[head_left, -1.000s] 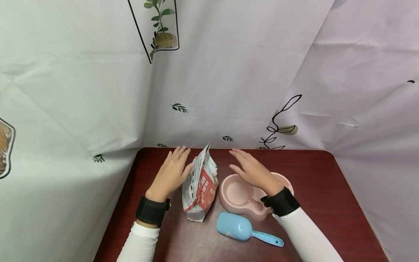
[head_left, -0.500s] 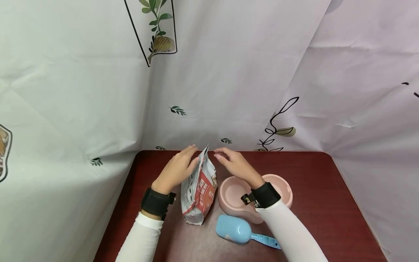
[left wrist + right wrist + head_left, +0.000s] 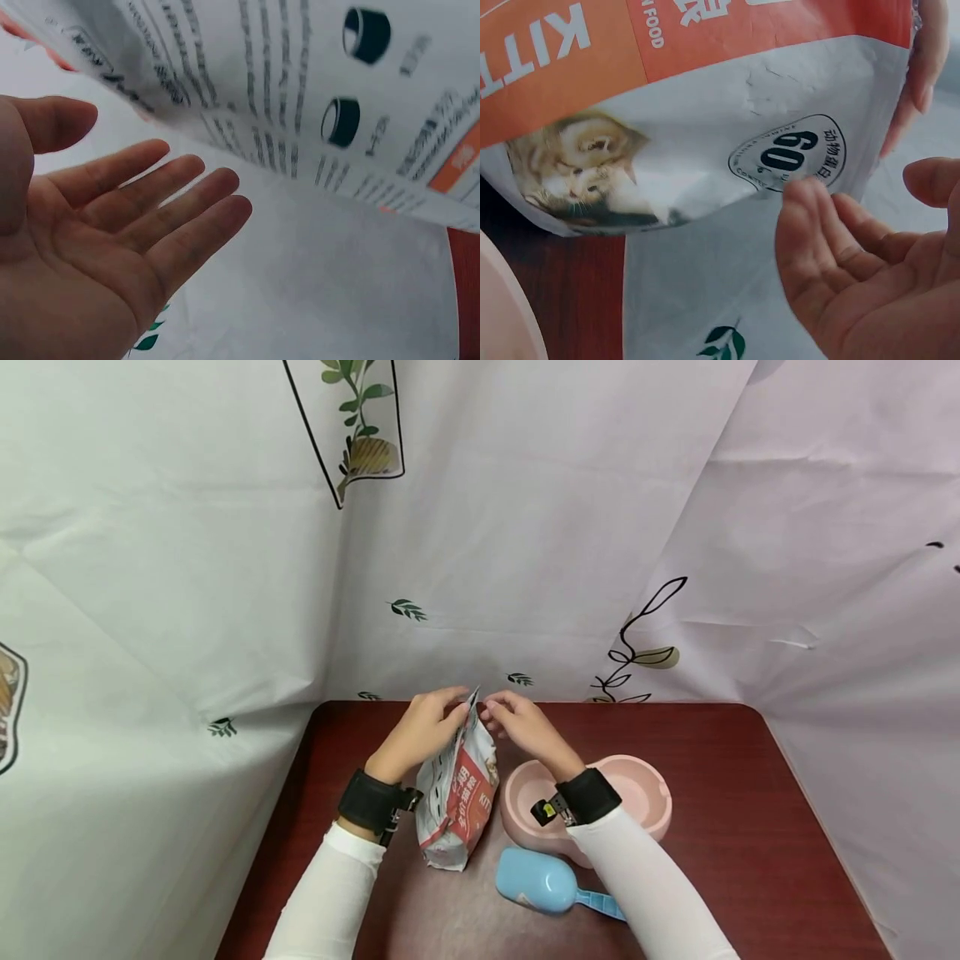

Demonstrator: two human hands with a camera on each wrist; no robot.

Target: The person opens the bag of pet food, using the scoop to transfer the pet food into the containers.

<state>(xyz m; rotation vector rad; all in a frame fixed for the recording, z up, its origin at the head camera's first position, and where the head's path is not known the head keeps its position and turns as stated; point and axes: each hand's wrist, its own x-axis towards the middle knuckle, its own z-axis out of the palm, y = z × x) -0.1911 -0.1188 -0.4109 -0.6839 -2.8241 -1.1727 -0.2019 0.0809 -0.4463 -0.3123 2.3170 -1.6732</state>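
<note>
An upright kitten food bag (image 3: 472, 797), white with red and orange panels, stands on the table between my hands. Its narrow top edge points up. My left hand (image 3: 422, 731) is at the bag's left upper side. In the left wrist view, that hand's fingers (image 3: 199, 240) are spread and nearly straight, just below the printed back panel. On the other side, my right hand (image 3: 528, 727) reaches to the top edge, its fingers loosely bent. The right wrist view shows those fingers (image 3: 806, 225) overlapping the white front near the kitten picture, with the thumb apart from them.
A pink double pet bowl (image 3: 651, 802) sits right of the bag, partly under my right forearm. In front of it lies a blue scoop (image 3: 536, 881), its handle partly hidden by my sleeve. White patterned cloth (image 3: 525, 568) hangs behind the dark red table (image 3: 735, 843).
Both hands have closed in on the top of the bag, the right one moving left from over the bowl and the left one moving right. The bag has stayed in place.
</note>
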